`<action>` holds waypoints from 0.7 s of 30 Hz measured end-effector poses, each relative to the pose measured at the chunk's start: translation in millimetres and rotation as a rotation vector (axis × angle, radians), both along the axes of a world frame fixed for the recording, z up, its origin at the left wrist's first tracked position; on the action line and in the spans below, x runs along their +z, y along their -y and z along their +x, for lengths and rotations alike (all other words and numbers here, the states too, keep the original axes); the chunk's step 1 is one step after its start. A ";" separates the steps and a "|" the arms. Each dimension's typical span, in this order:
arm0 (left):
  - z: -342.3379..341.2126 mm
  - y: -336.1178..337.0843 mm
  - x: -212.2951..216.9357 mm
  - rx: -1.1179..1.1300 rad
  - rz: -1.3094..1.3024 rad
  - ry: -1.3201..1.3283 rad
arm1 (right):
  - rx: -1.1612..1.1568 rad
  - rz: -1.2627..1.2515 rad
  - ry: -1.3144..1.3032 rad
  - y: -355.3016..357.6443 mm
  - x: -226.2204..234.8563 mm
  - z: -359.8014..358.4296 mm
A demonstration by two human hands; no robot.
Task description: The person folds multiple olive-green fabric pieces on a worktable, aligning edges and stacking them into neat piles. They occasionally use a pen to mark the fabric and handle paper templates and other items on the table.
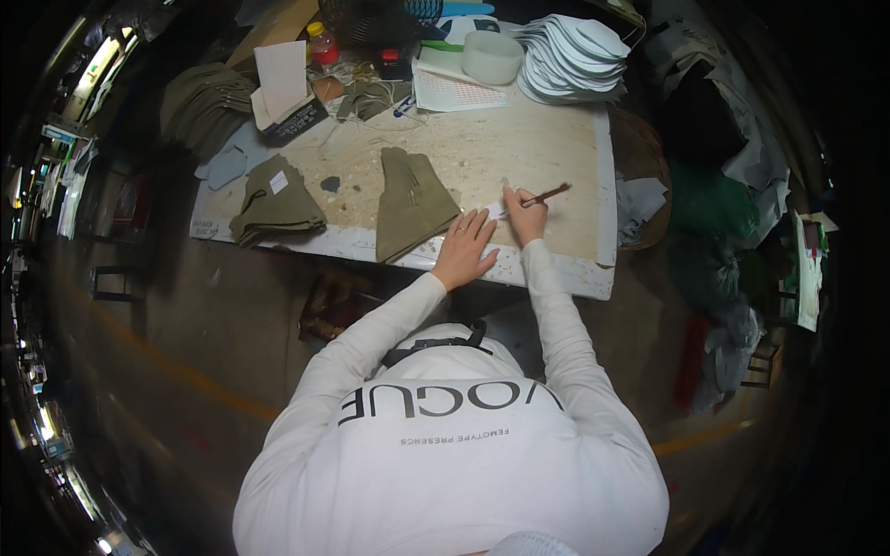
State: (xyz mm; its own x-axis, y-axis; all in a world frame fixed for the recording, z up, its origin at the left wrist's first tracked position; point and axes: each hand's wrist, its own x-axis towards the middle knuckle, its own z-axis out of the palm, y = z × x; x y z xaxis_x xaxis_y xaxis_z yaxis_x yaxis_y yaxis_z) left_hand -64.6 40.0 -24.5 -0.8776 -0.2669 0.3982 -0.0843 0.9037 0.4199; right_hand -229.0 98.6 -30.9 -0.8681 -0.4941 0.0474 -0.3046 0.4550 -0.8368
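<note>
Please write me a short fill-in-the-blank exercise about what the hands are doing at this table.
1. The right hand holds a ____.
2. The left hand lies flat on the ____ beside a folded olive cloth.
3. The stack of white cut pieces sits at the table's far ____ corner.

Missing words: pencil; table; right

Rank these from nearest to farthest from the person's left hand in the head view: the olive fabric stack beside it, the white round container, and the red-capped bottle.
From the left hand:
1. Olive fabric stack, just to its left on the table.
2. White round container, at the table's far edge, a little to the right.
3. Red-capped bottle, at the far edge, off to the left.
</note>
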 end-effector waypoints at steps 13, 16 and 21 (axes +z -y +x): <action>95.5 125.4 21.1 0.576 0.507 0.127 | 0.155 0.386 -0.342 -13.4 43.0 20.2; 102.7 91.0 4.1 0.614 0.410 0.022 | 0.178 0.376 -0.283 -13.4 29.0 38.5; 94.9 54.9 27.3 0.542 0.550 0.351 | 0.193 0.205 -0.231 -9.8 18.0 43.7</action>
